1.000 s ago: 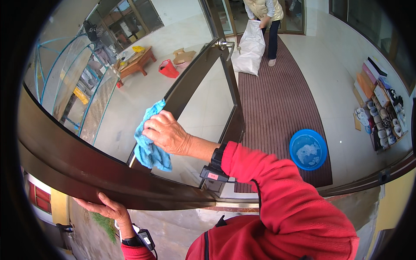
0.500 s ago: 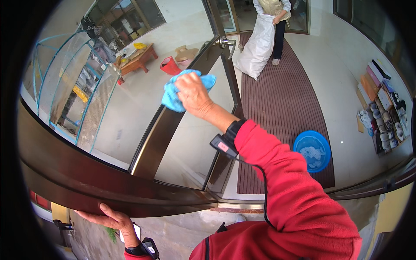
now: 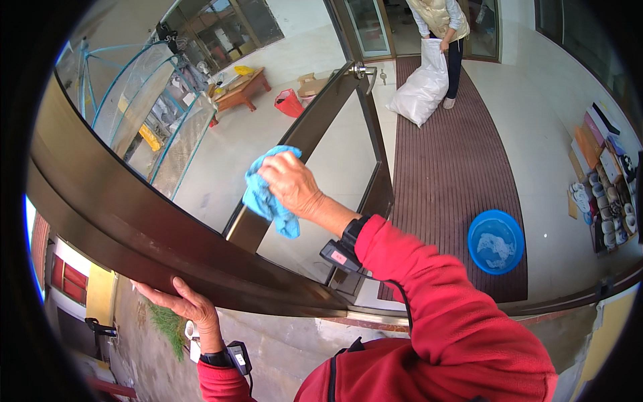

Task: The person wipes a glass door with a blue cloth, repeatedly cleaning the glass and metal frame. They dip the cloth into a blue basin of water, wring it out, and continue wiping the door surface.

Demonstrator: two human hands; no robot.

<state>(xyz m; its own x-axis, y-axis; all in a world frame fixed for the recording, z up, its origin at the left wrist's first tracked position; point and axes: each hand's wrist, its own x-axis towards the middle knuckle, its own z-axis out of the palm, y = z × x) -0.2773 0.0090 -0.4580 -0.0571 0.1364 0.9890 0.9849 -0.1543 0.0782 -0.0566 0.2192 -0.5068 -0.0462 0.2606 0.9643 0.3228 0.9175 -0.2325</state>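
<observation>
A light blue cloth [image 3: 262,197] is bunched under my right hand [image 3: 292,182], whose fingers close round it and press it on the vertical bar of a dark brown metal door [image 3: 321,119]. Part of the cloth hangs over the glass beside the bar. My left hand [image 3: 189,305] rests with its fingers stretched out against the near edge of the wide brown frame [image 3: 161,244]. It holds nothing. Near the upper end of the bar is a silver door handle [image 3: 362,70] with keys hanging by it.
A blue basin [image 3: 495,242] with water and a whitish cloth stands on the brown striped mat [image 3: 449,167]. Farther off, another person [image 3: 439,20] holds a large white sack [image 3: 422,90]. Shoes [image 3: 609,208] line the right wall. A red bin [image 3: 289,103] and low wooden table [image 3: 242,92] are far left.
My right hand has slid the cloth down the bar, toward me. My left hand stays at the frame's edge. The whole view has shifted, and the other person bends lower over the sack.
</observation>
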